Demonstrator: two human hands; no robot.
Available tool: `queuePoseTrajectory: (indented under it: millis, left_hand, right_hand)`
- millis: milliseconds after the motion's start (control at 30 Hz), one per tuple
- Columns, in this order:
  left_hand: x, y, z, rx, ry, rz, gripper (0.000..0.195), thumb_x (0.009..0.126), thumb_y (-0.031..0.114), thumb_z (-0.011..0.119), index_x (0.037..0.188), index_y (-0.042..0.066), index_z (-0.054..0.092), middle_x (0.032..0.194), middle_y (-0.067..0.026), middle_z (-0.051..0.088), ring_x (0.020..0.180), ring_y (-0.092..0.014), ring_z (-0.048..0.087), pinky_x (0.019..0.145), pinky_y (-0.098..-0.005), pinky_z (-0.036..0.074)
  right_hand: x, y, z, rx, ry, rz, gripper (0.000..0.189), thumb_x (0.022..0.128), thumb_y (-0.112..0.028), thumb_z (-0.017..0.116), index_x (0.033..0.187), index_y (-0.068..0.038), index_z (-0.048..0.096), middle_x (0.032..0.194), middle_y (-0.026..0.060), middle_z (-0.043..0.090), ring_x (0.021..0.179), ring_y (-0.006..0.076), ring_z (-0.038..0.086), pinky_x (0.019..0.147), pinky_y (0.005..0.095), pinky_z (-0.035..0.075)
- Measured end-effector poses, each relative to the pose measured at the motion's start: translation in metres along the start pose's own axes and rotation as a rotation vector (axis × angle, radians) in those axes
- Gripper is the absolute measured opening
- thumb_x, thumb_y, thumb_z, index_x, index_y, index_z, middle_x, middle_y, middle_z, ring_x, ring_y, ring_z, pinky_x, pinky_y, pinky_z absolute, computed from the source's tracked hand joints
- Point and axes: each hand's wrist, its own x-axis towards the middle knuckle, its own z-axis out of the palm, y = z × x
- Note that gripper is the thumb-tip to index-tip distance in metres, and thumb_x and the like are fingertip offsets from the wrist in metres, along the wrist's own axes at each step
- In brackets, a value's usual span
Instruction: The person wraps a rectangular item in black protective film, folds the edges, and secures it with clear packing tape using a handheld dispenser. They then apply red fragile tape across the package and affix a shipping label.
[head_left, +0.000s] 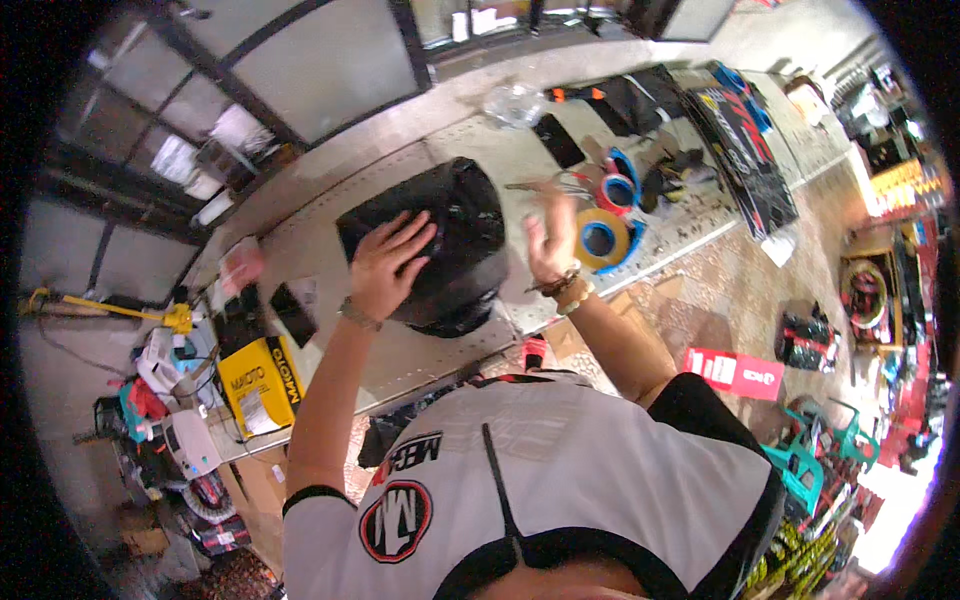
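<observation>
A bulky package (469, 217) wrapped in black plastic stands on the worktable (337, 195) before me. My left hand (386, 266) lies on its near left side, fingers spread, pressing rather than gripping. To the right of the package, my right hand (553, 236) is in the air, blurred, with thumb and fingers apart and nothing visible in it. Closest to that hand is a roll of tan tape (600, 238) with a blue core. Just behind it sits a roll with pink sides (616, 193). The package's underside is hidden.
Beyond the tape lie a dark phone-like slab (559, 141), crumpled clear plastic (514, 105) and a printed black box (739, 157). At left are a yellow box (259, 386) and another dark slab (292, 313). A red box (733, 373) and green plastic stool (799, 472) are at right.
</observation>
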Motion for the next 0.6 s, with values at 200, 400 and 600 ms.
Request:
queuePoseTrajectory:
  millis: [200,400,600]
  left_hand:
    - [-0.006,0.001,0.008,0.055,-0.004,-0.004,0.045,0.081,0.012,0.068,0.125,0.018,0.065,0.137,0.0027,0.057,0.125,-0.027,0.054,0.105,-0.0426,0.042]
    - [-0.013,0.015,-0.008,0.041,-0.054,0.057,0.051,0.085,0.026,0.067,0.134,0.018,0.056,0.146,0.0028,0.047,0.135,-0.027,0.042,0.111,-0.048,0.034]
    - [-0.023,0.003,-0.01,-0.068,-0.032,0.121,0.063,0.077,0.04,0.075,0.132,0.016,0.059,0.144,0.0029,0.05,0.135,-0.026,0.043,0.112,-0.0489,0.032]
  right_hand:
    - [-0.095,0.145,-0.066,-0.77,0.251,1.438,0.126,0.05,-0.078,0.077,0.136,0.005,0.039,0.151,0.0273,0.024,0.136,0.0434,0.03,0.11,0.0529,0.031]
    - [-0.116,0.152,-0.067,-0.581,0.234,1.541,0.092,0.065,-0.048,0.084,0.134,-0.004,0.042,0.141,0.0262,0.038,0.129,0.0445,0.041,0.106,0.0538,0.037]
    - [-0.091,0.034,-0.13,0.67,0.467,1.111,0.057,0.079,-0.011,0.069,0.131,-0.001,0.047,0.127,0.0169,0.058,0.111,0.029,0.06,0.091,0.0494,0.053]
